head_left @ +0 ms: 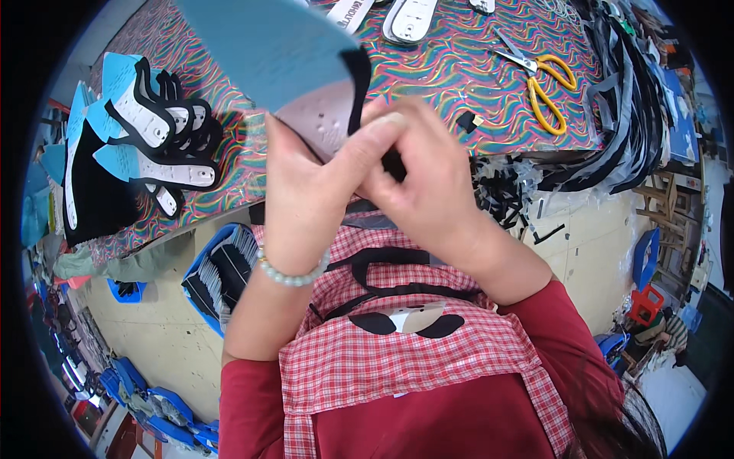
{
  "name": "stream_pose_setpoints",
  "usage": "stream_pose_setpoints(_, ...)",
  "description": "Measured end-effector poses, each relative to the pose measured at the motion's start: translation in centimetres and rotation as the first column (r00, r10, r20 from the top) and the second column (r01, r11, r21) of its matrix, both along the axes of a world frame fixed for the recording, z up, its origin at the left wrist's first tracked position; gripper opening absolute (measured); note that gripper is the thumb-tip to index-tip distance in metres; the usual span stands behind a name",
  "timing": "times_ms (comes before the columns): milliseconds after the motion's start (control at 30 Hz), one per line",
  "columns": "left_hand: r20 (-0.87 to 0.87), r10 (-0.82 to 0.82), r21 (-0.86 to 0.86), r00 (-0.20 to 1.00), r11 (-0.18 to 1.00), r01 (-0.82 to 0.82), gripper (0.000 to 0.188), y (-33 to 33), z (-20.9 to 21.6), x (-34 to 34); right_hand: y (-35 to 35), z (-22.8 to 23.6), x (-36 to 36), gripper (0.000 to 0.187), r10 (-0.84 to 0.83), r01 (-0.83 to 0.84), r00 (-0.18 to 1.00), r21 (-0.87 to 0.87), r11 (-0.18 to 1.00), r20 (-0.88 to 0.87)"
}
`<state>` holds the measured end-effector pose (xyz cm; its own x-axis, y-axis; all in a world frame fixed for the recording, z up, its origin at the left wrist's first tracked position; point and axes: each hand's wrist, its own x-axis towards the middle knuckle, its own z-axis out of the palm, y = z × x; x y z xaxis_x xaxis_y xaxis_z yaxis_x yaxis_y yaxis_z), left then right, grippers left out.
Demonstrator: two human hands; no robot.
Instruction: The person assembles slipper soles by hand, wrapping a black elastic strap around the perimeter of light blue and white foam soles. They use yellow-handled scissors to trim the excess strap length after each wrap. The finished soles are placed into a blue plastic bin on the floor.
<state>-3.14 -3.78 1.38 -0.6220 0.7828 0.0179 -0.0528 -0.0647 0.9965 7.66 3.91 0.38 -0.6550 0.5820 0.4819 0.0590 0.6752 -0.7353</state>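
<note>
In front of my chest I hold a flat shaped piece, blue on its wide part and whitish with small holes at its narrow end, with black edging along its right side. My left hand, below a pale bead bracelet, is closed around the narrow end. My right hand has its fingers curled against the black-edged side, pinching there. The narrow tip is hidden between my hands. On the table to the left lies a pile of similar blue and white pieces with black edging.
Yellow-handled scissors lie open on the wavy-patterned table, with a small black scrap nearby. Black and clear strips hang over its right end. Below stands a blue crate of dark pieces. More pale pieces lie farther back.
</note>
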Motion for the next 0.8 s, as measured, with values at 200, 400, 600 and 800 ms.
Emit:
stream_pose_setpoints(200,0.304,-0.144,0.212,0.942,0.974,0.080,0.025,-1.6,0.0,-0.6,3.1,0.4,1.4,0.018,0.162,-0.186,0.981,-0.280,0.942,-0.106)
stream_pose_setpoints(400,0.525,-0.425,0.370,0.738,0.894,0.251,0.035,-1.3,0.0,-0.7,3.8,2.5,-0.4,0.017,0.212,-0.223,0.974,-0.186,0.957,-0.079)
stream_pose_setpoints(600,0.340,-0.283,0.337,0.897,0.927,0.165,0.035,-1.3,-1.2,-3.6,2.5,-1.5,0.4,0.060,0.436,-0.391,0.882,-0.789,0.474,-0.176)
stream_pose_setpoints(800,0.535,-0.293,0.530,0.792,0.847,-0.045,0.031,-1.5,0.5,-3.5,2.0,1.5,1.4,0.038,0.260,-0.258,0.959,-0.033,0.966,0.116)
